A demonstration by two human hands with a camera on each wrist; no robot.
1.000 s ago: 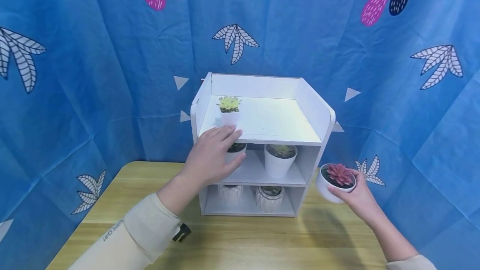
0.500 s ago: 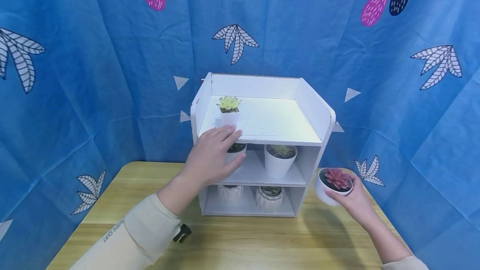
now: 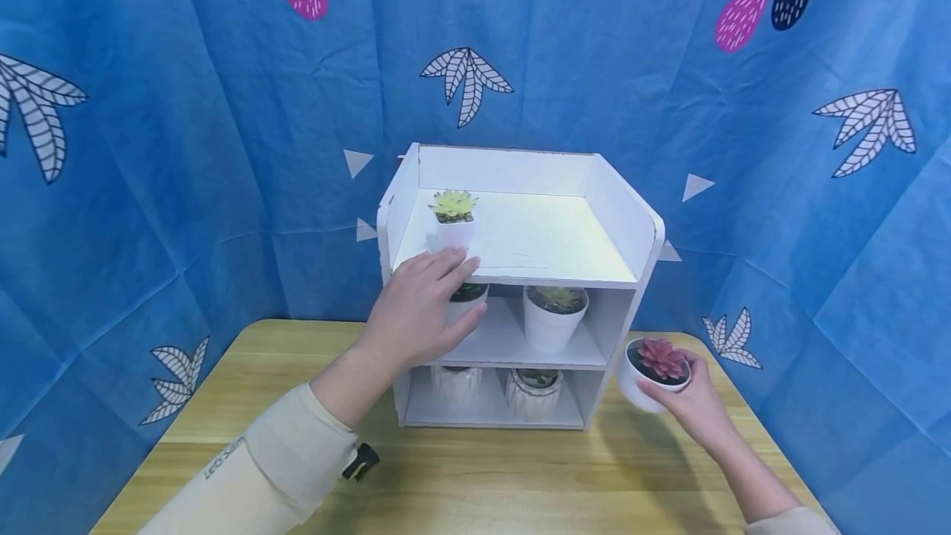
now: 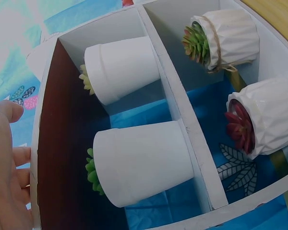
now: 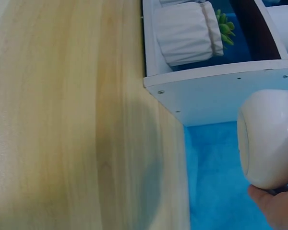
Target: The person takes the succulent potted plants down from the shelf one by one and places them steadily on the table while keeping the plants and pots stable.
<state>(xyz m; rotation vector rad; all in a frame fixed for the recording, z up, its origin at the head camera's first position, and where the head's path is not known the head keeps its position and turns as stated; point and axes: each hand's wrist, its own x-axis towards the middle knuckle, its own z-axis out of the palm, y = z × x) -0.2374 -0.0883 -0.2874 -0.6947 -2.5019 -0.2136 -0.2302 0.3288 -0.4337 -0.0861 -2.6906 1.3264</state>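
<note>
My right hand (image 3: 694, 403) grips a white round pot with a red succulent (image 3: 659, 359), held in the air right of the white shelf unit (image 3: 520, 366). In the right wrist view, the pot (image 5: 269, 139) shows its smooth side and base. My left hand (image 3: 412, 308) rests at the front left of the top shelf, its fingers extended and the thumb apart. Just behind those fingers stands a small white pot with a yellow-green succulent (image 3: 454, 217). On the middle shelf are two white potted succulents; the left one (image 4: 144, 163) is partly hidden by my hand in the head view.
Two ribbed white pots, one with a green succulent (image 4: 230, 40) and one with a red succulent (image 4: 266, 117), stand on the bottom shelf. The unit sits on a wooden table (image 3: 475, 477). A blue patterned curtain (image 3: 297, 147) surrounds the table.
My right hand has moved slightly left and down with the red succulent, closer to the shelf unit. The left hand has stayed in place.
</note>
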